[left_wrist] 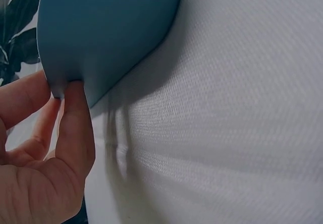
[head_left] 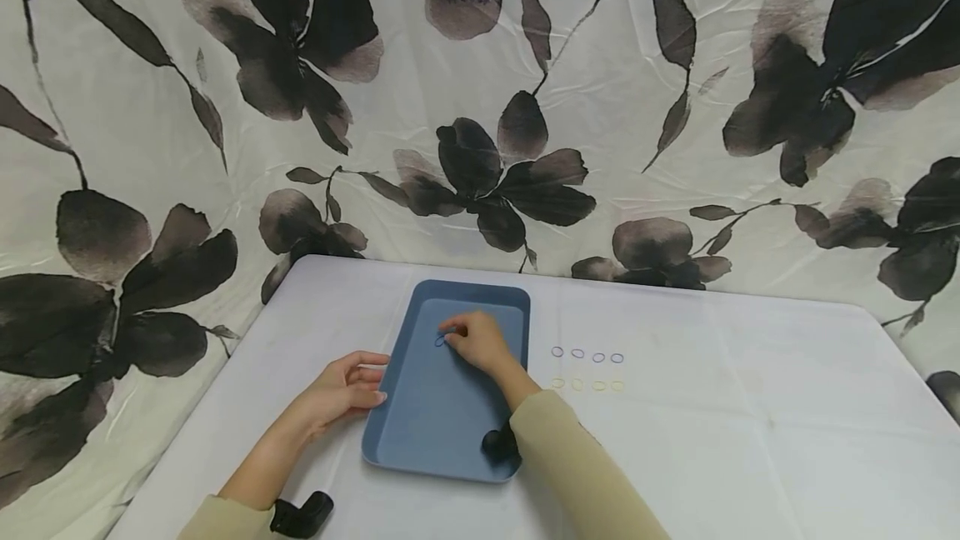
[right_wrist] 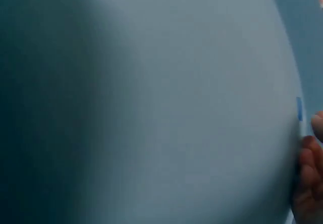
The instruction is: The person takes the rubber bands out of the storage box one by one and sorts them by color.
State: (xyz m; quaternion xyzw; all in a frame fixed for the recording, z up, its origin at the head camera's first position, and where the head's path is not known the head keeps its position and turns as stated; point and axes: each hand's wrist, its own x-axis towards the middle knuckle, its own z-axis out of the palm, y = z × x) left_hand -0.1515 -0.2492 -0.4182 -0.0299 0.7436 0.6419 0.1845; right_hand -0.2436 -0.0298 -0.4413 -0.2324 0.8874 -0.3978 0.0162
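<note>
A blue rectangular tray lies on the table. My left hand holds its left rim, with the thumb on the near face and fingers at the edge in the left wrist view. Over the tray's upper part, my right hand has thumb and forefinger apart right beside a small blue ring. In the right wrist view a blue bit of it shows on the tray surface, with a gap to the fingertips.
Right of the tray lie a row of several small blue rings and, nearer, a row of several small yellow rings. A white cloth covers the table. Behind hangs a flowered curtain.
</note>
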